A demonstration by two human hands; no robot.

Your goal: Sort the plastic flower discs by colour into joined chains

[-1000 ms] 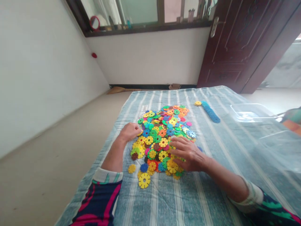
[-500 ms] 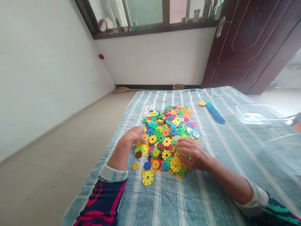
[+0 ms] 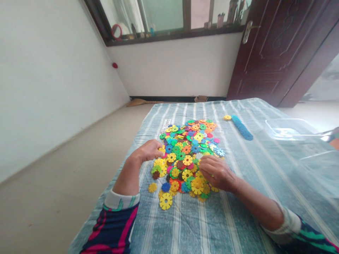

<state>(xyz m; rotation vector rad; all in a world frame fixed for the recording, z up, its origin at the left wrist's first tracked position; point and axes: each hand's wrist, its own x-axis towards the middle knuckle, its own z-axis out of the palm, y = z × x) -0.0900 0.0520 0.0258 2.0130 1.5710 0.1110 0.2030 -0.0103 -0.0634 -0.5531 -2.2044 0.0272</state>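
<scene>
A heap of notched plastic snowflake discs (image 3: 187, 150) in many colours lies on the striped cloth. At the heap's left edge, my left hand (image 3: 148, 151) has its thumb and fingers pinched around a yellow notched disc (image 3: 161, 150). My right hand (image 3: 218, 171) rests over the right side of the heap with its fingers curled together. What those fingers hold, if anything, is hidden under the hand. Close to me lies a large yellow disc (image 3: 166, 201), with a blue disc (image 3: 166, 187) just behind it.
Beyond the heap to the right, a row of overlapping blue discs (image 3: 242, 128) lies with a yellow disc (image 3: 227, 117) at its far end. Clear plastic boxes (image 3: 288, 127) stand on the right side of the striped cloth (image 3: 214, 229). A dark red door (image 3: 275, 53) is behind.
My left hand has shifted slightly left and up, and a yellow disc now shows at its fingertips. My right hand has barely moved, its fingers a little more drawn in.
</scene>
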